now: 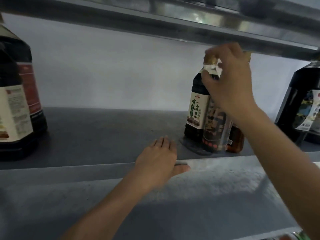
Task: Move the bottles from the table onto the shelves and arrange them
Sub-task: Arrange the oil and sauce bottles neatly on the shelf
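Bottle cluster, upright on the grey shelf, right of centre and close to the front edge. Right hand reaches in from the right, fingers and thumb curled round the cluster's necks, just under a gold cap and a white wrap; whether the bases rest fully on the shelf cannot be told. Left hand lies flat on the shelf's front edge just left of the cluster, fingers straight and together, thumb over the lip, holding nothing.

Surface: matt grey metal, scuffed, with a broad pale front lip. Behind it stands a plain white wall; an upper shelf runs close above the cap.

Writing: the soy bottle, dark and at the cluster's left, bears a cream label reading 有机 and 一品鲜酱油. The wrapped bottle beside it sits in clear film, its print blurred. A small amber bottle touches the cluster's right side.

Surroundings: dark jugs with red and cream labels stand well apart at far left; another dark jug with a patterned label stands at far right, partly behind the right forearm
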Tool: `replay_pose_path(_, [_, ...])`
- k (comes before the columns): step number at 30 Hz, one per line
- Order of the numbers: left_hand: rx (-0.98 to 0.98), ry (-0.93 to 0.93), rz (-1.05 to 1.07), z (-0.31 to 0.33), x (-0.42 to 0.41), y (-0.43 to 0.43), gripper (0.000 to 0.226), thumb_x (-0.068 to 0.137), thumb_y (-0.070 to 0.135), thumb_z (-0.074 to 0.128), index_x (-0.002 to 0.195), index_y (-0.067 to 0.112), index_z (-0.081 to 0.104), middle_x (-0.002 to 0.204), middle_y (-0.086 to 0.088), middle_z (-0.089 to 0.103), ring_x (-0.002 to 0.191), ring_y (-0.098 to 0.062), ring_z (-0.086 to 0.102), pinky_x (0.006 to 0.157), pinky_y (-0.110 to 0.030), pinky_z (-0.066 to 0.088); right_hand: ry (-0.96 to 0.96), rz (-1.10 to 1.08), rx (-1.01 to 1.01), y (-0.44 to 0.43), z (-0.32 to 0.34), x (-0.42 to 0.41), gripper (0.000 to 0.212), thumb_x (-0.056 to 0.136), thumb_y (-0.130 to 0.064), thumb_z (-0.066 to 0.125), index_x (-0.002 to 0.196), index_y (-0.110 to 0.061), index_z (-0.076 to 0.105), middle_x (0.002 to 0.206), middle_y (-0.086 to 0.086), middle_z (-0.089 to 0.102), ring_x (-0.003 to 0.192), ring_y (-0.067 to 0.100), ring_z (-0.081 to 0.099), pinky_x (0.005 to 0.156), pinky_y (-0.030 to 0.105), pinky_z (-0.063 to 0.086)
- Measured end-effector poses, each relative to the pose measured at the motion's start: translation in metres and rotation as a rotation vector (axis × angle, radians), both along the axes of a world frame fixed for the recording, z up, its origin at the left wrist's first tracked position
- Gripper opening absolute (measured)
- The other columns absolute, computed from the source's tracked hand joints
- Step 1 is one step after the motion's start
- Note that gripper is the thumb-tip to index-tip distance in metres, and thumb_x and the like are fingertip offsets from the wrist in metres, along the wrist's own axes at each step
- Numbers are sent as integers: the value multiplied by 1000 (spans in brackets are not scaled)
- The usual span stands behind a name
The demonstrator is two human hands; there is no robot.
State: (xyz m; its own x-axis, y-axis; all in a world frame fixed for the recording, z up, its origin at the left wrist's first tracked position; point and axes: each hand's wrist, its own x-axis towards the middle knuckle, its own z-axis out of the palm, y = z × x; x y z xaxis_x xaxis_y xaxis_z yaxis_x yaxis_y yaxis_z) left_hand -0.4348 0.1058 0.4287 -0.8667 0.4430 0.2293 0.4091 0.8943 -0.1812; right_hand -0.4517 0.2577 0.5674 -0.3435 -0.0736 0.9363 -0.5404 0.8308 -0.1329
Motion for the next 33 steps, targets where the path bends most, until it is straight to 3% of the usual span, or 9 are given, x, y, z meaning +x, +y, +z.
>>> replay_pose_path(5, [-1, 46, 3, -4, -1, -2, 91, 89, 70, 20, 152, 6, 8, 160, -16, 10, 148, -23, 10, 118, -34, 11, -368, -455, 309, -14, 42, -26, 54, 93, -24, 52, 139, -4, 34, 144, 17, 34, 133, 34, 31, 98, 44, 38])
replay_pose_path(10, [-19, 67, 19, -5, 1, -1, 92, 88, 70, 19, 153, 6, 7, 160, -15, 8, 148, -22, 9, 118, -34, 11, -453, -618, 408, -17, 53, -49, 30, 93, -16, 50, 117, 1, 51, 119, 19, 53, 112, 37, 50, 76, 35, 32])
replay_pose_path(14, [14, 132, -6, -4, 2, -2, 93, 87, 72, 20, 152, 6, 10, 160, -14, 13, 147, -22, 13, 117, -33, 13, -476, -686, 479, -17, 57, -60, 25, 93, -18, 51, 108, 2, 55, 100, 16, 50, 101, 33, 54, 69, 33, 31])
replay_pose_path(17, [23, 170, 0, -6, 4, -1, 97, 83, 75, 16, 152, 7, 14, 159, -13, 17, 146, -23, 18, 116, -33, 19, -508, -694, 476, -18, 56, -66, 35, 93, -20, 53, 119, 3, 52, 121, 20, 47, 110, 35, 50, 73, 35, 33])
replay_pose_path(19, [62, 216, 12, -9, 2, 0, 101, 79, 76, 9, 147, 4, 30, 153, -15, 32, 140, -23, 34, 111, -34, 31, -537, -667, 443, -19, 57, -68, 39, 93, -17, 53, 125, 4, 47, 128, 23, 43, 115, 37, 47, 79, 37, 39])
replay_pose_path(21, [106, 194, 56, -12, 3, 0, 98, 79, 74, 11, 124, 3, 62, 127, -16, 62, 114, -22, 62, 89, -31, 52, -543, -632, 404, -19, 58, -67, 40, 92, -10, 51, 128, 6, 44, 131, 25, 40, 119, 39, 45, 88, 41, 42])
replay_pose_path(23, [143, 284, 46, -21, 0, -2, 90, 80, 72, 18, 103, 5, 74, 105, -12, 73, 94, -20, 71, 74, -29, 56, -543, -598, 369, -21, 57, -64, 43, 90, -3, 51, 130, 7, 39, 132, 26, 38, 120, 41, 43, 91, 43, 41])
replay_pose_path(27, [193, 369, 79, -33, 7, -9, 79, 84, 66, 27, 102, 5, 73, 105, -12, 73, 96, -22, 70, 82, -33, 55, -485, -545, 363, -30, 50, -60, 52, 86, -1, 56, 132, 4, 32, 128, 26, 39, 113, 42, 48, 73, 39, 36])
replay_pose_path(33, [214, 480, 121, -40, 20, -40, 66, 89, 57, 32, 106, 7, 72, 110, -7, 72, 102, -18, 68, 86, -35, 56, -410, -417, 343, -49, 46, -59, 65, 87, -3, 57, 141, 0, 21, 131, 25, 39, 111, 43, 49, 73, 39, 35])
